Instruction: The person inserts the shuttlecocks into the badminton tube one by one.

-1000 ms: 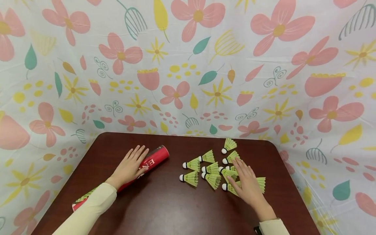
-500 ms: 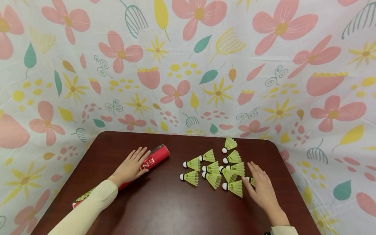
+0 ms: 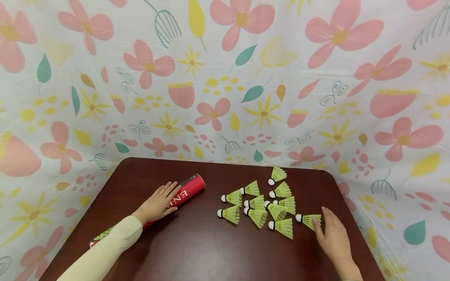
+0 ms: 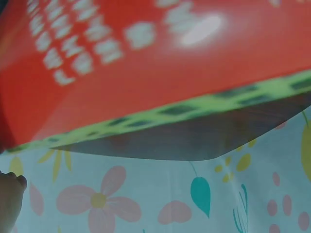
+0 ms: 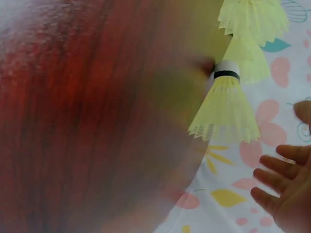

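My left hand (image 3: 157,205) rests with straight fingers on a red tube (image 3: 191,189) that lies slanted on the left of the table. White lettering shows on the tube; its middle is hidden under my hand and sleeve. In the left wrist view the red tube (image 4: 146,73) fills the top, with a yellow-green patterned strip along it. At the right, my right hand (image 3: 334,238) is spread beside a yellow-green shuttlecock (image 3: 311,221), thumb overlapping its skirt. The right wrist view shows this hand (image 5: 291,189) with fingers apart, holding nothing, and a shuttlecock (image 5: 226,109) to its left.
Several more shuttlecocks (image 3: 256,216) with white heads and black bands lie grouped on the dark brown table (image 3: 211,249), right of centre, some overlapping. A floral cloth (image 3: 214,78) hangs behind and around the table.
My right hand has moved right and toward the near edge, off the shuttlecocks it partly covered, so the rightmost one shows. My left hand has stayed on the tube.
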